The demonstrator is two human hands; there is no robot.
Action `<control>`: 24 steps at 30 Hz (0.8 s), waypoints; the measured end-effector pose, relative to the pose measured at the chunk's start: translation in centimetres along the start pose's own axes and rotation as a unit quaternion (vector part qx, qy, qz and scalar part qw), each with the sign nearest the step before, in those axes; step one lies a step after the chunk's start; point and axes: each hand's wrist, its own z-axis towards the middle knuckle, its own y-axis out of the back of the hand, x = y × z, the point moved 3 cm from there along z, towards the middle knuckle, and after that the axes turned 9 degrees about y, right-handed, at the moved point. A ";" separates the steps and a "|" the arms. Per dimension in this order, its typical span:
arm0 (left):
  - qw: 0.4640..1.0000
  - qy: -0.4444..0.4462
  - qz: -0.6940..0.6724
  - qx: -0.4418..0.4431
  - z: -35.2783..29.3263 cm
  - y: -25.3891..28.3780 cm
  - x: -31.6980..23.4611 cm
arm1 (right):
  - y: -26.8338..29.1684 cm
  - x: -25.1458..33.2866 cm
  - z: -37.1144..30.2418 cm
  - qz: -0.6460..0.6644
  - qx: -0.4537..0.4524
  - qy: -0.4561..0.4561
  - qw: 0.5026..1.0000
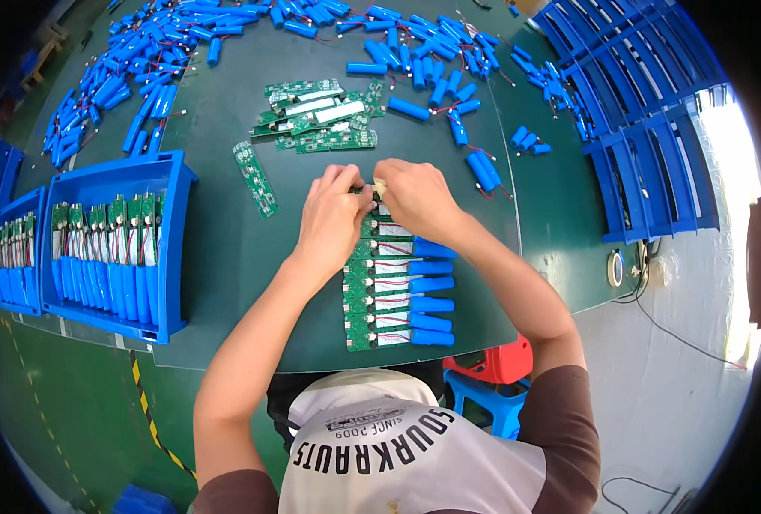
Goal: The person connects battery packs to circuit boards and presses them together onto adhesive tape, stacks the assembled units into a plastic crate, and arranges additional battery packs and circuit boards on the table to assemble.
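My left hand (333, 214) and my right hand (419, 199) meet at the far end of a row of green circuit boards (359, 295). The left fingers are closed in a pinch at the end of the farthest board, which they mostly cover. Facing them, the right thumb and fingers are pressed together, with something small and pale (380, 187) at their tips; its kind is too small to tell. Blue cylindrical batteries (432, 284) lie at the right end of the nearer boards, joined by red wires. White strips sit along the boards' middle.
Beyond my hands is a pile of loose boards (320, 116), with a single board (254, 178) to its left. Many wired blue batteries (158, 51) cover the far table. A blue bin (179, 248) at left holds board-and-battery sets. Blue racks (654, 154) stand at right, near a tape roll (615, 267).
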 end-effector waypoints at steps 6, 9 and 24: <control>1.000 0.005 0.017 0.005 -0.3 0.3 0.2 | -0.1 1.0 -0.8 -0.053 -0.033 -0.007 0.998; 1.000 -0.004 -0.012 0.019 -0.5 0.8 0.1 | 0.9 1.2 -2.1 -0.139 -0.069 0.051 0.987; 0.965 -0.038 0.234 -0.109 -0.8 10.8 5.0 | 5.6 -6.2 -11.4 -0.224 -0.149 -0.054 0.962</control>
